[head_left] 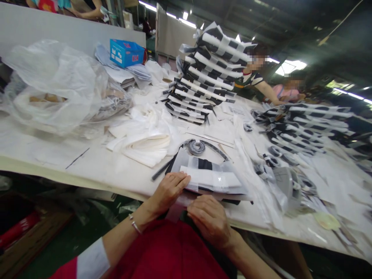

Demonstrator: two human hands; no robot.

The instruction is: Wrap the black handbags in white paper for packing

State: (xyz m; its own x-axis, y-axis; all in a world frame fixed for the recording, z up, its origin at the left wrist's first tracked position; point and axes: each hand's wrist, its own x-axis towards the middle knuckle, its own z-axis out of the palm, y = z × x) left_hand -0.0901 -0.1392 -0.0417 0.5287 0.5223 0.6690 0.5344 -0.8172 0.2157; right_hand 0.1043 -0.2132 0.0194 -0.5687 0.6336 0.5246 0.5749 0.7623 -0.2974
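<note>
A flat black bundle wrapped in translucent white sheet, with a white foam band [213, 177] along its front, lies at the table's near edge. My left hand [171, 190] is closed on the bundle's left front corner, fingers pressed together on the band's end. Just below and to the right, my right hand [211, 220] is closed with its fingers curled. Between the hands hangs a clear strip [178, 209], probably tape or film, and my right fingertips meet its end. A black strap with a wrapped grey coil [197, 147] lies behind the bundle.
A tall stack of similar bundles [203, 81] stands behind, with another stack [314, 124] to the right. Folded white sheets [148, 149], a big clear plastic bag [58, 89] and a blue box [126, 53] are left. A tape dispenser [286, 190] sits right. Co-workers are beyond.
</note>
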